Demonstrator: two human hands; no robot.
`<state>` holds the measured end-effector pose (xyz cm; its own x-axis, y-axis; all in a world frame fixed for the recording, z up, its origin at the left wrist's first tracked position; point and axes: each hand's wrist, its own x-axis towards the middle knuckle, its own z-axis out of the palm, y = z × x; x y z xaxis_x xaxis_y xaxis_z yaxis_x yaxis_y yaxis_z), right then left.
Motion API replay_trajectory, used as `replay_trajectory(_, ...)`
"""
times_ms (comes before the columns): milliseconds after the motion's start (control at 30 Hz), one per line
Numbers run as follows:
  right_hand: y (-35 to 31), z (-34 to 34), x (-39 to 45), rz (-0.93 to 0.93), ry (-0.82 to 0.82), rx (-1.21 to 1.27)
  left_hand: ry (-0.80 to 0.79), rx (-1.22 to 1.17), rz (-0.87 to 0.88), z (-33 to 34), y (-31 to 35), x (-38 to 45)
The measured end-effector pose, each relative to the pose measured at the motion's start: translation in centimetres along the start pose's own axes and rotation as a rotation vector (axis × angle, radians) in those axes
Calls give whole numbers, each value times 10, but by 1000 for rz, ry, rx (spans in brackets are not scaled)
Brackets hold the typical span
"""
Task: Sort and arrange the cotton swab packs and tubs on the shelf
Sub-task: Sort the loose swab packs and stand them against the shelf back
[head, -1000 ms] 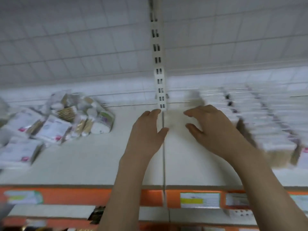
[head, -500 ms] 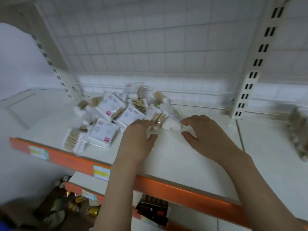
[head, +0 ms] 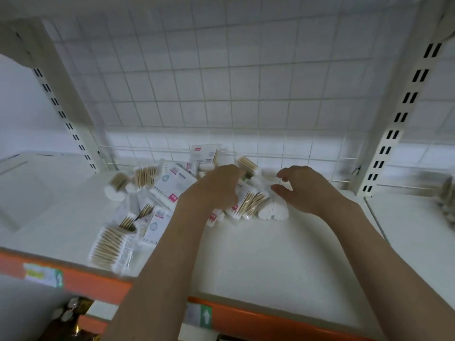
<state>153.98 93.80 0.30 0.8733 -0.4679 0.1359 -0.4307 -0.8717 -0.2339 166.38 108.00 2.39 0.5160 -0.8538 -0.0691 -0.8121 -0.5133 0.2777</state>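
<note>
White metal shelf board (head: 258, 254) with an orange front lip carries a loose heap of clear cotton swab packs and tubs (head: 157, 193) toward its back left. Over the heap's right part, the left hand (head: 216, 188) lies knuckles-up on the packs, its grip hidden. Right of the heap, the right hand (head: 305, 190) hovers, fingers loosely curled, holding nothing.

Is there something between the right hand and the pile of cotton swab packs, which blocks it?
Nothing visible does. The right hand hovers with curled fingers just right of the pile of cotton swab packs, beside the heart-shaped pack. The left hand already lies on the pile.
</note>
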Motion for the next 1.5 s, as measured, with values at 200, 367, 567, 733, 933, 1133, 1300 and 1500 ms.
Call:
replay_trajectory(200, -7, 10, 18, 24, -81, -51, -109, 161, 111, 11, -5, 23)
replay_trajectory(367, -15, 10, 22, 4, -90, -55, 8, 304, 177, 13, -13, 26)
replay_trajectory(567, -24, 13, 25, 62, 27, 126, 181, 398, 210, 7, -20, 14)
replay_trajectory(733, -28, 1, 16, 98, 215, 287, 206, 203, 201, -3, -21, -1)
replay_trajectory(933, -17, -30, -19, 117, 407, 393, 280, -15, 223, -8, -12, -18)
replay_trajectory(1133, 14, -49, -80, 173, 534, 408, 474, -133, 309, 6, 20, -38)
replay_trajectory(1300, 50, -45, -136, 262, 558, 401, 550, -221, 334, 34, 67, -50)
replay_trajectory(1500, 91, -49, -180, 307, 581, 366, 425, -374, 356, 66, 123, -52)
